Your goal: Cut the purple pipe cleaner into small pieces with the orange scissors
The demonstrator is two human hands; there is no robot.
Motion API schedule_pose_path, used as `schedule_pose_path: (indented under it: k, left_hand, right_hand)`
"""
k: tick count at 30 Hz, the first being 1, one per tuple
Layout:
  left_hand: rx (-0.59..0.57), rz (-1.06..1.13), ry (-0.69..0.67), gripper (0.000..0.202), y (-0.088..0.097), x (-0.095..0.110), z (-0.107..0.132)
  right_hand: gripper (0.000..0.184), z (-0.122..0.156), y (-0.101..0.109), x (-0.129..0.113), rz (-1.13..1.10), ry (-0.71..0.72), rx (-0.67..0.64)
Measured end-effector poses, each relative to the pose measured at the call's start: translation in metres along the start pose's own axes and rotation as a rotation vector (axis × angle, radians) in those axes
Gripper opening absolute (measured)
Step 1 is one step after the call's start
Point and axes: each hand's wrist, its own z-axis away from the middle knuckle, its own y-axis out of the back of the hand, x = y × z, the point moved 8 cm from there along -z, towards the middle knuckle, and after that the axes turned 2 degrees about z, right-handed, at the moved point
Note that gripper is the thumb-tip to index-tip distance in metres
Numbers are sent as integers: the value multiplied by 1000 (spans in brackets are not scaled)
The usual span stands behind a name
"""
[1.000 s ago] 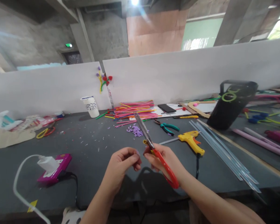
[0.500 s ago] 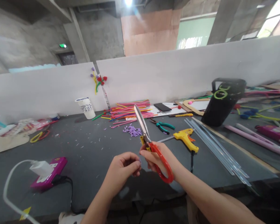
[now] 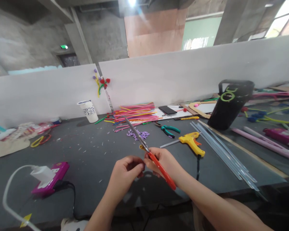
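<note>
My right hand (image 3: 167, 162) is closed around red-handled scissors (image 3: 162, 170), whose blades look closed and point up and to the left. A small yellow piece (image 3: 142, 147) shows beside the scissors' pivot; what it belongs to is unclear. Close by, my left hand (image 3: 125, 175) has its thumb and fingers pinched together, almost touching the right fingertips. Whatever sits in that pinch is hidden. Beyond the blades lies a pile of short purple pieces (image 3: 144, 134), partly covered by the scissors.
Behind the pile are pink and yellow craft stems (image 3: 135, 114). Pliers (image 3: 170, 130), a yellow glue gun (image 3: 192, 142) and clear glue sticks (image 3: 223, 154) lie to the right, near a black bottle (image 3: 227, 109). A paper cup (image 3: 88, 112) and magenta power strip (image 3: 51, 179) are left.
The scissors have turned in my right hand: the blades tip lower and further left, and the handles now appear edge-on. My left hand has barely moved; the purple bit at its fingertips no longer shows.
</note>
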Motion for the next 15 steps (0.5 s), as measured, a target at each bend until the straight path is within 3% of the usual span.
schedule_pose_path:
  k: [9, 15]
  left_hand:
    - [-29, 3, 16, 7, -4, -2, 1]
    - [164, 375, -37, 7, 20, -2, 0]
  right_hand:
    - [10, 0, 5, -6, 138, 99, 33]
    - [17, 14, 16, -19, 599, 223, 175]
